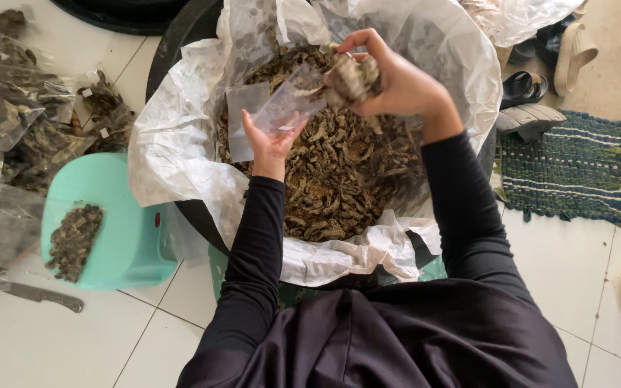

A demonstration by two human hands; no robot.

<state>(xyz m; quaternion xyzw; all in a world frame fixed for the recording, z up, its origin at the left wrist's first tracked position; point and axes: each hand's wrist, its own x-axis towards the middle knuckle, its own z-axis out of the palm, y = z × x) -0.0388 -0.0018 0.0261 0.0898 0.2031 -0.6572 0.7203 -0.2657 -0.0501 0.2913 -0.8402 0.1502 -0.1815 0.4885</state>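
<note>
Clear small pouch [282, 108] held over tub, filled clear packets [8, 108] at left

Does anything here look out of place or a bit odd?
One thing: a knife lies loose on the tiled floor beside the mint-green stool. Otherwise things look orderly: the left hand holds a clear bag, the right hand holds dried pieces over the lined tub.

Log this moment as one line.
left hand: holds clear bag | right hand: grips dried pieces | below: lined tub
</note>
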